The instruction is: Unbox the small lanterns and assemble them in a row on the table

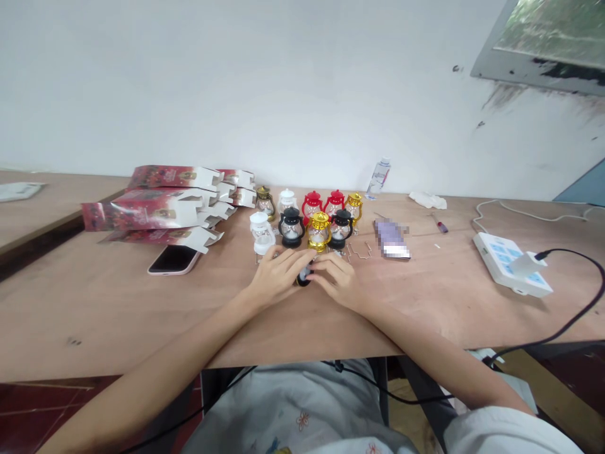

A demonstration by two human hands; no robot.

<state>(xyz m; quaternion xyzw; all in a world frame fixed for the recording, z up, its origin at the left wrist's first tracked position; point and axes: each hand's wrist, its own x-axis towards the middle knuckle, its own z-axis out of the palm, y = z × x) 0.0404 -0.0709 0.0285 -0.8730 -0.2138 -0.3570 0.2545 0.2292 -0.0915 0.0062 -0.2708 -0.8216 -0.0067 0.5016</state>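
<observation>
hands (276,276) (338,280) hold a small dark lantern (305,275).

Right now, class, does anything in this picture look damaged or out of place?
Yes: brownish smears mar the mostly white wall below the window. A crumpled white tissue also lies loose, like litter, on the tabletop right of the bottle.

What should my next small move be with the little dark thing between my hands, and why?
I'd suggest easing your right hand back slightly while your left hand steadies the small dark piece. The fingers of both hands crowd around it and hide much of it, so a looser right grip would probably let you see it better.
</observation>
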